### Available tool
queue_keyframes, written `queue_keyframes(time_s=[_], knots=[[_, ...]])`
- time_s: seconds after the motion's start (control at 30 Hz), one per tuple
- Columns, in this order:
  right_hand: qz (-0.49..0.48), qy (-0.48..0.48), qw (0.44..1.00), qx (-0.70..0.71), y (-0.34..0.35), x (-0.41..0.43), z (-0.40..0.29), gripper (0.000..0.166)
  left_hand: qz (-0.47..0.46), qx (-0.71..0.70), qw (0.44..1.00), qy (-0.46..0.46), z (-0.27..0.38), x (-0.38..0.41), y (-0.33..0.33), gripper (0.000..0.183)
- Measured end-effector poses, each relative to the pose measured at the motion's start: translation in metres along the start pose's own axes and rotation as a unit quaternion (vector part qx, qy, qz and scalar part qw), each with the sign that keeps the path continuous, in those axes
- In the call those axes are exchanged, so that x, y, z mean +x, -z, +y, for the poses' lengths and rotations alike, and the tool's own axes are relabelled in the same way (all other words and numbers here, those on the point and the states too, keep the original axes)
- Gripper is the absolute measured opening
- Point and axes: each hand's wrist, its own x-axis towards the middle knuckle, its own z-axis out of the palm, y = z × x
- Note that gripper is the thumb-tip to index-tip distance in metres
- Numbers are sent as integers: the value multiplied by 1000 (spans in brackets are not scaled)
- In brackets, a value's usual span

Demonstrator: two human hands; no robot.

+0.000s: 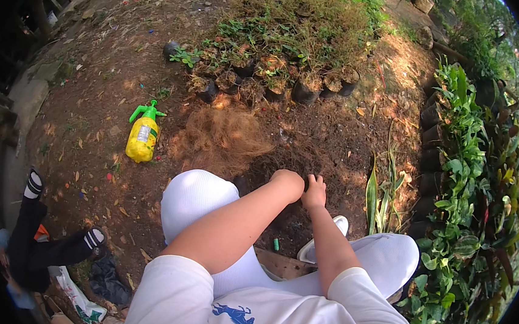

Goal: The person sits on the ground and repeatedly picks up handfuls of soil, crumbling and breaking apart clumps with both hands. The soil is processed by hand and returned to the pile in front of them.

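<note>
Between the person's knees, my left hand (288,182) is bent down at the wrist over a heap of dark soil mixed with fibre (268,162); its fingers are hidden. Close against it on the right is my right hand (315,191), its fingers partly spread over the dark soil; whether either hand holds anything cannot be made out. A loose mat of brown coir-like fibre (224,138) lies beyond, to the left. Farther left a yellow pump spray bottle with a green head (142,137) stands or lies on the ground. A small green cylinder (276,244) is on the soil below the hands.
Plants in black grow bags (305,92) stand ahead. Cut long striped leaves (372,196) lie to the right, before a row of leafy potted plants (458,168). Another person's legs in black trousers (51,255) are at lower left, near a black plastic bag (108,278) and a white sack (76,296).
</note>
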Motion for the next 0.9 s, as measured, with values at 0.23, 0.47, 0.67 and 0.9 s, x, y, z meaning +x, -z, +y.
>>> queue_keyframes(time_s=[0.23,0.47,0.67,0.9], knots=[[154,-161,953,206,-13,25,53,45,-8,21,1000,-3,0,6,0,27],[150,-298,908,255,-8,21,79,58,-30,16,999,-5,3,5,3,29],[149,-185,971,14,-10,9,22,81,-23,34,999,-2,7,3,4,29],[33,-40,998,34,-42,-16,11,89,4,34,999,-21,5,4,-5,34]])
